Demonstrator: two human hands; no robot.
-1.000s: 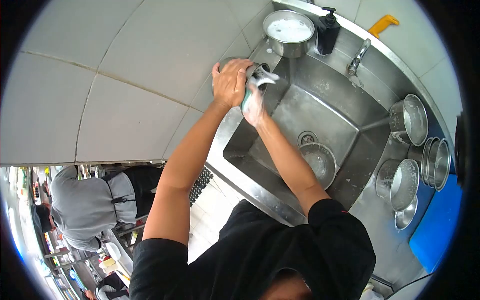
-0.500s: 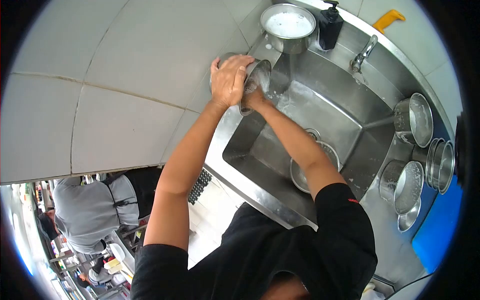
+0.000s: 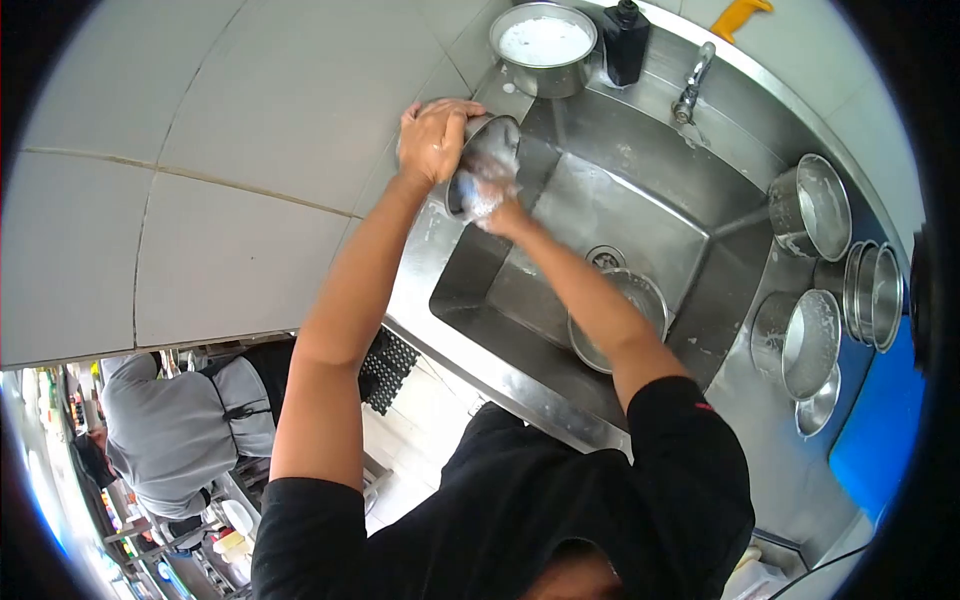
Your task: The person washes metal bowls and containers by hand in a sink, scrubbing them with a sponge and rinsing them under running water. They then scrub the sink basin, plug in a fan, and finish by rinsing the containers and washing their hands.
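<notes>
My left hand [image 3: 432, 142] grips the near wall and rim of a stainless steel pot [image 3: 500, 135], tilted on its side at the sink's left corner, its mouth facing right. My right hand [image 3: 497, 203] is at the pot's mouth, smeared by motion. White suds with a bluish patch surround its fingers; what it holds is too blurred to name. Below my right forearm, a round metal pan [image 3: 650, 292] lies in the sink [image 3: 640, 215] beside the drain.
A pot of white suds [image 3: 545, 75] and a black pump bottle [image 3: 626, 45] stand behind the sink near the tap [image 3: 692, 85]. Soapy pots [image 3: 770, 335] crowd the right ledge, beside a blue panel [image 3: 880, 430]. A person in grey [image 3: 175, 425] is at lower left.
My right hand has moved from deep inside the pot toward its lower rim, with more suds around it. My left hand keeps its hold. The whole view has shifted slightly.
</notes>
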